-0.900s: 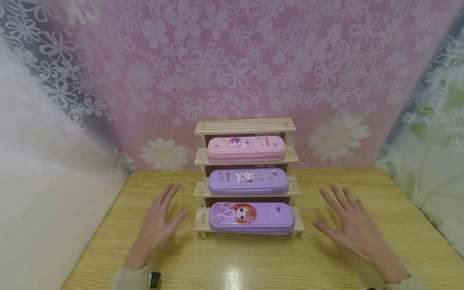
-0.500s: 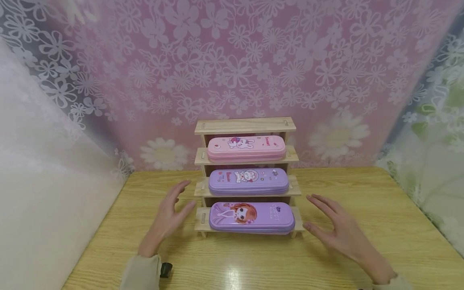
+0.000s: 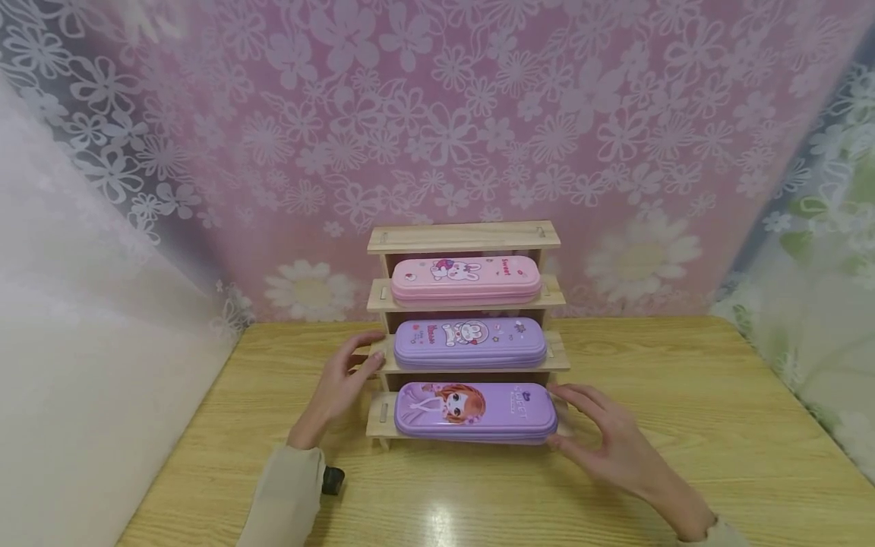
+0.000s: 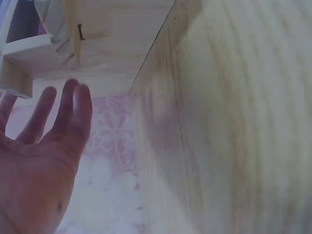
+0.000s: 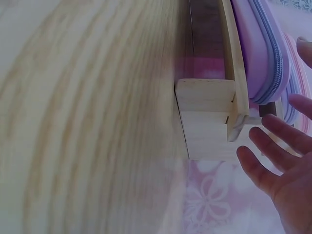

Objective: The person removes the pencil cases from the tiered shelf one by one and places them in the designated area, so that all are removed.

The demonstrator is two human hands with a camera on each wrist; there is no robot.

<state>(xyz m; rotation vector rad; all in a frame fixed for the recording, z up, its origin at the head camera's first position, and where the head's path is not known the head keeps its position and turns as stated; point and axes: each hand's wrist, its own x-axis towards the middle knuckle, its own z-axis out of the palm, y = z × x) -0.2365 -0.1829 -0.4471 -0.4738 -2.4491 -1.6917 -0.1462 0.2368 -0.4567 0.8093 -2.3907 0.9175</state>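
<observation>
In the head view, a wooden tiered shelf bears three zippered pencil cases. A purple one with a girl picture lies on the lowest tier, a purple rabbit one on the middle, a pink rabbit one above. My left hand is at the left end of the middle tier, thumb and index fingertips right at the board. My right hand has thumb and index fingertips close around the right end of the lowest pencil case. Its other fingers spread out below the case in the right wrist view.
The shelf stands on a wood-grain table, its bare top board highest. Behind hangs a pink flowered cloth. A pale cloth borders the left side; a leafy patterned one borders the right.
Both hands have moved inward from the sides to the shelf, the left to the middle tier's end, the right to the lowest pencil case. The shelf and pencil cases have stayed in place.
</observation>
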